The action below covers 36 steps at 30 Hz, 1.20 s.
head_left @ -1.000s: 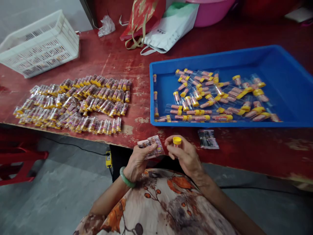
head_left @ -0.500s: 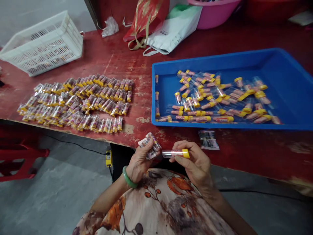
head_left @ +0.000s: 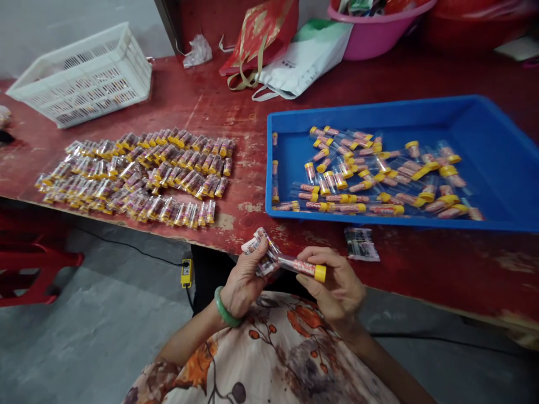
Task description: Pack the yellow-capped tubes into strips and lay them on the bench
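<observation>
the left hand (head_left: 243, 283) is closed, thumb pressed over a few printed wrappers (head_left: 272, 247); the right hand (head_left: 340, 289) pinches a tube (head_left: 297, 266) between thumb and fingers, yellow cap (head_left: 320, 273) toward four o'clock. the tube's clear end meets the wrappers; whether it is inside one cannot be told. holding the two lined up seems to call for a light, steady pinch, since the film looks easy to crease.

from the held tube, a loose wrapper (head_left: 362, 245) lies between two and three o'clock on the worn red table (head_left: 244, 118). the blue tray (head_left: 501, 174) of tubes is at one to two, wrapped rows (head_left: 143, 207) at ten, a white crate (head_left: 96, 92) beyond them, bags (head_left: 305, 62) near twelve, a pink basin (head_left: 374, 36) near one. a red stool (head_left: 37, 261) stands at nine on the grey floor (head_left: 126, 325).
</observation>
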Tool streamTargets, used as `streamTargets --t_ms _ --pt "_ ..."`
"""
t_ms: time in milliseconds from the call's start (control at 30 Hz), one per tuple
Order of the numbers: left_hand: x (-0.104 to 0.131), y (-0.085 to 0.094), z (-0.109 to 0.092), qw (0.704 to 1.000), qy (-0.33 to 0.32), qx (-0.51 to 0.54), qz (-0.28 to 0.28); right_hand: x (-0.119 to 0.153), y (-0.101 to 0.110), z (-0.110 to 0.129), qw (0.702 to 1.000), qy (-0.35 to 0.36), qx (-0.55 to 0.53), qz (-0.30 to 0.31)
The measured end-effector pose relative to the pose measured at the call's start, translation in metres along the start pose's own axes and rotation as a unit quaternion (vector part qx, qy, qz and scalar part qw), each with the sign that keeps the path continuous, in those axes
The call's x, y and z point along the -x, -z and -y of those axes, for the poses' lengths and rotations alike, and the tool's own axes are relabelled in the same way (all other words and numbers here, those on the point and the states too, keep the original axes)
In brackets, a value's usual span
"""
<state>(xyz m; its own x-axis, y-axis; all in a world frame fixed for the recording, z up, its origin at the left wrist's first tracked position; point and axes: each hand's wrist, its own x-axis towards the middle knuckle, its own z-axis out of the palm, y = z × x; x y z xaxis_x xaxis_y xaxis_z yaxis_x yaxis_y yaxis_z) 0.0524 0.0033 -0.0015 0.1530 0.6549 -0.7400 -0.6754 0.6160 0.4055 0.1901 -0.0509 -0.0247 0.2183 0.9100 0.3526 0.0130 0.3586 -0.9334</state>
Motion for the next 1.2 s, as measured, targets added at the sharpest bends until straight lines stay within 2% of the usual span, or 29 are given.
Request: streamTargets --t_ms 267,467,700,767,833,900,933,1067,1200 --pt "-0.003 0.01 0.0 1.0 0.021 -0.006 -0.003 0.006 -0.005 -0.008 0.99 0.068 0.123 -0.007" --pt "-0.004 0.013 0.003 0.999 0.004 -0.034 0.039 0.011 -0.013 -0.019 0.984 0.087 0.148 -0.048" --pt "-0.003 0.011 0.004 0.996 -0.033 -0.076 0.035 0.006 -0.017 -0.033 0.928 0.205 0.308 -0.052" --pt "-0.003 0.01 0.003 0.996 -0.037 -0.077 0.037 0.004 -0.015 -0.029 0.937 0.196 0.287 -0.021" --pt "-0.003 0.008 0.003 0.995 -0.042 -0.077 0.039 0.003 -0.01 -0.023 0.959 0.156 0.234 0.043" --pt "-0.002 0.007 0.004 0.995 -0.046 -0.079 0.05 0.003 -0.005 -0.017 0.969 0.116 0.203 0.081" --pt "-0.001 0.007 0.004 0.994 -0.047 -0.084 0.059 0.003 -0.003 -0.015 0.97 0.105 0.203 0.079" --pt "0.004 0.009 0.009 0.988 -0.049 -0.115 0.089 0.0 -0.002 -0.009 0.965 0.112 0.235 0.009" --pt "0.01 0.01 0.014 0.98 -0.061 -0.136 0.131 -0.004 -0.01 -0.003 0.97 0.097 0.222 -0.007"
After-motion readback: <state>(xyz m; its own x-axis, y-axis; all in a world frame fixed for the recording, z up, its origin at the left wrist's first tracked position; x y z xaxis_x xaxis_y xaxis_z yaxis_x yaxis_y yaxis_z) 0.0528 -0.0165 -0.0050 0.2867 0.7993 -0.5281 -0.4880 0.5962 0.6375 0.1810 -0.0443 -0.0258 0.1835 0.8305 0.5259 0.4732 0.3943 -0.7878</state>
